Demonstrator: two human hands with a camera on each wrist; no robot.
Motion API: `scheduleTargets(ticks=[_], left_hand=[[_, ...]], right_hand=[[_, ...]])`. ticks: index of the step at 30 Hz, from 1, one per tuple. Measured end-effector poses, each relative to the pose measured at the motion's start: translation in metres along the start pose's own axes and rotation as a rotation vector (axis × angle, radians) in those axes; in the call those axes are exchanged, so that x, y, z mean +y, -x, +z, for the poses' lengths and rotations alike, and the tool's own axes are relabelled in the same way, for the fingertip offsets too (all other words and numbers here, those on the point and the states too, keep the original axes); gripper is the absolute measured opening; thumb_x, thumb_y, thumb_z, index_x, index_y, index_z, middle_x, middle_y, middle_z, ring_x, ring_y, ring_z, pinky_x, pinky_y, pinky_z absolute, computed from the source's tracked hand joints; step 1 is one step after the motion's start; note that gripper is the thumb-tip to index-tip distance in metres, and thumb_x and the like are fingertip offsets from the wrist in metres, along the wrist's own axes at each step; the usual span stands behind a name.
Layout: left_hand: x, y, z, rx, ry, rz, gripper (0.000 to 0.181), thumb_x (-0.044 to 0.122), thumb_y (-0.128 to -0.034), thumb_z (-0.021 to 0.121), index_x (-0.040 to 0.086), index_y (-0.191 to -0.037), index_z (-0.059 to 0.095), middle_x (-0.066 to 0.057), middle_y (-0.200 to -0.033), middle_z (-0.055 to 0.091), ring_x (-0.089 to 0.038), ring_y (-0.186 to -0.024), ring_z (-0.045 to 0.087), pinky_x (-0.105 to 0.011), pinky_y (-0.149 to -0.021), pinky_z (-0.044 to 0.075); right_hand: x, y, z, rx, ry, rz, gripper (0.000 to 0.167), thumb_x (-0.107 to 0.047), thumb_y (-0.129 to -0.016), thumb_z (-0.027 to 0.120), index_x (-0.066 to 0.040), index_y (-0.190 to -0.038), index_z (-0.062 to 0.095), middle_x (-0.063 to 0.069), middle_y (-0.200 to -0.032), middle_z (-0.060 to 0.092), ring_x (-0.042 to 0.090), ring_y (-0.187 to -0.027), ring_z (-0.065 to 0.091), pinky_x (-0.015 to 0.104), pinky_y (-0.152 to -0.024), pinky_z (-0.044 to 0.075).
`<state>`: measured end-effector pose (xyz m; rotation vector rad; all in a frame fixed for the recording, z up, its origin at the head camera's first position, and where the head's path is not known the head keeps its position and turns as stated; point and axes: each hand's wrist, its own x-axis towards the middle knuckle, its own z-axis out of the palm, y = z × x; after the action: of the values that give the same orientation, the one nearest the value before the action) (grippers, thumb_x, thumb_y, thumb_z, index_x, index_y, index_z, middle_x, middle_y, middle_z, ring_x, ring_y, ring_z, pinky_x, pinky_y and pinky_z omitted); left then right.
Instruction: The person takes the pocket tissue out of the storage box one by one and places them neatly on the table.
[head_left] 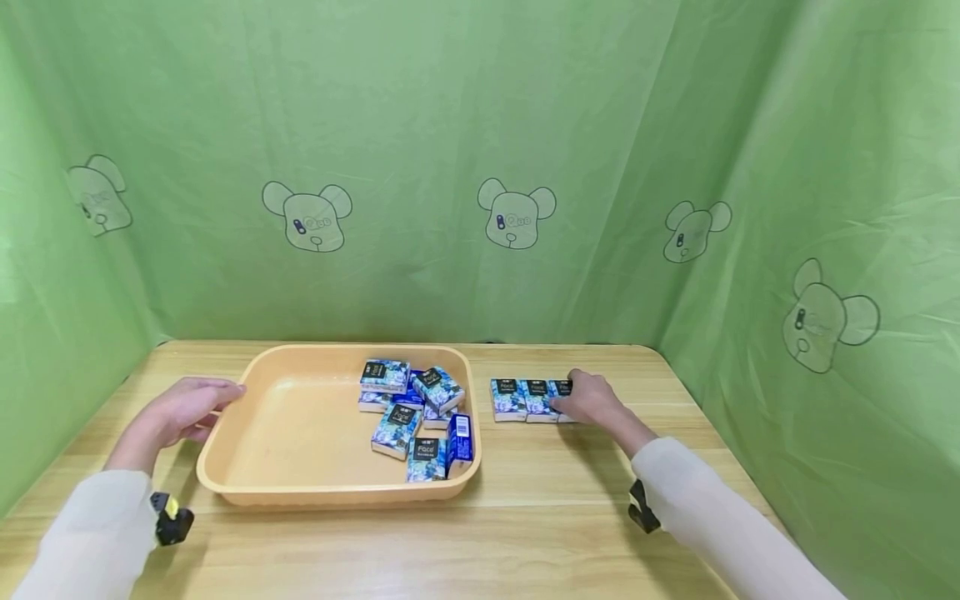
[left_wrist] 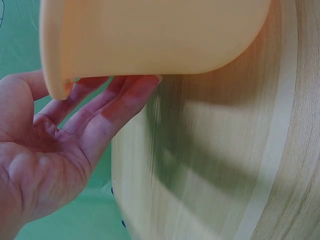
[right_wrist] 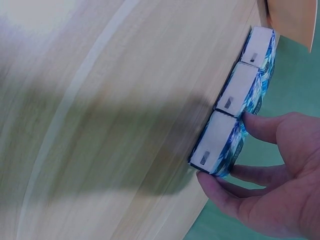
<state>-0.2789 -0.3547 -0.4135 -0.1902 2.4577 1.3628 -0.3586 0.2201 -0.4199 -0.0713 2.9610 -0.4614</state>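
Note:
The left hand (head_left: 187, 407) holds the left rim of a pale orange plastic tray (head_left: 337, 492). In the left wrist view, one digit passes behind the rim while the other fingers (left_wrist: 117, 107) extend under it along the outer wall. To the tray's right, three blue floral pocket tissue packs stand side by side on the table: a left one (head_left: 509, 402), a middle one (head_left: 540, 402) and a right one (right_wrist: 212, 145). The right hand (head_left: 591, 398) pinches the right pack, its thumb (right_wrist: 262, 127) on the upper face and fingers at the outer end.
Several more tissue packs (head_left: 397, 429) lie loosely heaped in the tray's right half, some tilted on others. The wooden table (head_left: 525, 542) is enclosed at the back and sides by a green curtain (head_left: 420, 275) printed with bear heads.

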Motion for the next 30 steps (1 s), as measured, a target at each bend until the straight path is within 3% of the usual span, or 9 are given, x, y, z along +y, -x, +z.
scheduleTargets(ticks=[20, 30], left_hand=[[-0.001, 0.0, -0.001, -0.006, -0.008, -0.004, 0.07, 0.036, -0.1087, 0.042, -0.015, -0.152, 0.023, -0.038, -0.139, 0.049, -0.015, -0.091, 0.07, -0.037, -0.079, 0.064], [0.001, 0.001, 0.0, -0.004, 0.002, 0.001, 0.07, 0.035, -0.1086, 0.042, -0.016, -0.152, 0.023, -0.037, -0.137, 0.052, -0.016, -0.091, 0.07, -0.038, -0.078, 0.064]], right_hand=[[-0.001, -0.001, -0.002, -0.017, 0.007, 0.014, 0.082, -0.034, -0.097, 0.066, 0.016, -0.15, 0.029, 0.041, -0.147, 0.04, 0.055, -0.134, 0.044, 0.06, -0.113, 0.042], [-0.018, 0.001, -0.015, 0.005, -0.002, -0.005, 0.078, -0.029, -0.1, 0.062, 0.015, -0.152, 0.025, 0.04, -0.148, 0.04, 0.054, -0.132, 0.048, 0.059, -0.111, 0.045]])
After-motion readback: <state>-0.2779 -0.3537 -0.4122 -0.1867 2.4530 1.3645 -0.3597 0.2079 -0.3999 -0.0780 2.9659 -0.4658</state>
